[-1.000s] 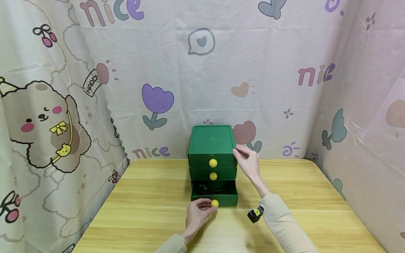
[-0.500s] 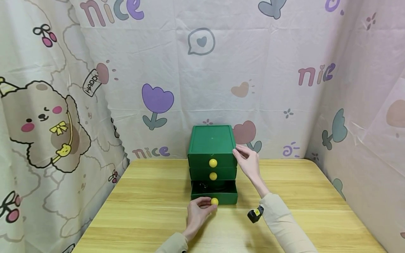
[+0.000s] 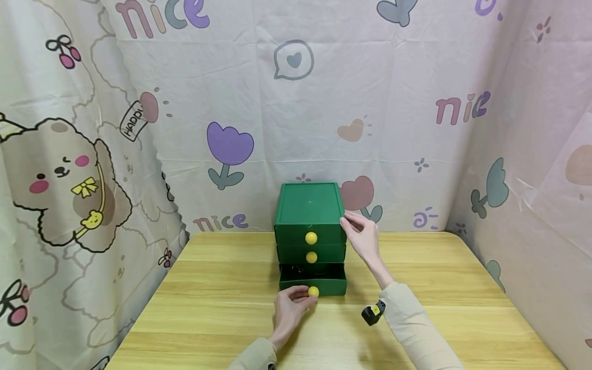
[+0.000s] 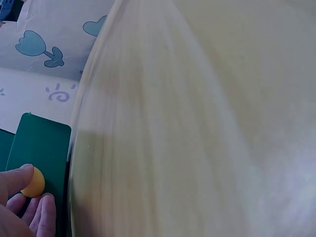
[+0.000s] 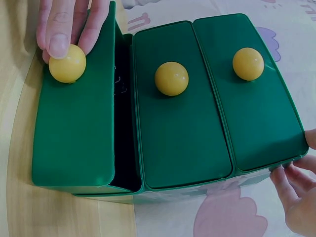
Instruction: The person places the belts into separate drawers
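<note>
A green drawer cabinet [image 3: 310, 203] with three drawers, each bearing a round yellow knob, stands on the table. Its bottom drawer [image 3: 330, 287] is partly pulled out, and something dark with shiny bits lies in its shadowed inside. My left hand [image 3: 290, 311] pinches that drawer's yellow knob [image 5: 67, 64] between thumb and fingers. With thumb and fingertips, my right hand [image 3: 363, 237] grips the cabinet's upper right front corner. The middle drawer [image 5: 180, 123] and the top drawer [image 5: 256, 113] are closed.
The wooden table [image 3: 208, 298] reaches to a printed cloth [image 3: 296, 113] hung behind and at both sides. A small black camera [image 3: 373, 313] is worn at the right wrist.
My left hand has pushed the bottom drawer slightly inward by its knob, so less of the inside shows. My right hand has stayed at the cabinet's corner.
</note>
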Motion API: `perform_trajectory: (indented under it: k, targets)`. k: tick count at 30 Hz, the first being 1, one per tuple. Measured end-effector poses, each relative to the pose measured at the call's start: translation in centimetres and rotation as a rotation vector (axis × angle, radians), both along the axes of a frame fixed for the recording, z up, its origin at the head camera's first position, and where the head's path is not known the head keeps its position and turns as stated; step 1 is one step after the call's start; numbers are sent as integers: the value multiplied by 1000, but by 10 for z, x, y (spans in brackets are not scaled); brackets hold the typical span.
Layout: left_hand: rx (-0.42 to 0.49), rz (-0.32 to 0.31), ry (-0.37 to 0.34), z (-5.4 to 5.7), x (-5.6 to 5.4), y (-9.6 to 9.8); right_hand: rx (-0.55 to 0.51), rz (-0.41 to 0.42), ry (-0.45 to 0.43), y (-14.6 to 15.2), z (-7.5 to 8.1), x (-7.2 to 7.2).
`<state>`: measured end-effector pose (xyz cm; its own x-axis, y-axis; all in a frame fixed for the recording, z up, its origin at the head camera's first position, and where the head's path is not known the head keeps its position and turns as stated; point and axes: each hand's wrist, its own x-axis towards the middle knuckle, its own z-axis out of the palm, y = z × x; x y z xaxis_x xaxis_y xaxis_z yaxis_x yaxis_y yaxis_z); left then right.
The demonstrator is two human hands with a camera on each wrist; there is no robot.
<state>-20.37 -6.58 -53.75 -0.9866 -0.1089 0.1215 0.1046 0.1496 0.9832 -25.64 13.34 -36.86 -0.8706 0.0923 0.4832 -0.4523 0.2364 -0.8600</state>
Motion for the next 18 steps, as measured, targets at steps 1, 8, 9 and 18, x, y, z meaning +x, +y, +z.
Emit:
perform_trajectory:
  k: [1, 8, 9, 18]
  targets:
    - [2, -2, 1, 0, 0, 0, 0, -1, 0, 0, 0, 0]
    - [-7, -14, 5, -2, -1, 1, 3, 0, -8, 0, 1, 1]
    - [-14, -13, 3, -2, -1, 1, 6, 1, -9, 0, 1, 1]
    - [-67, 2, -11, 1, -3, 0, 8, 2, -10, 0, 1, 2]
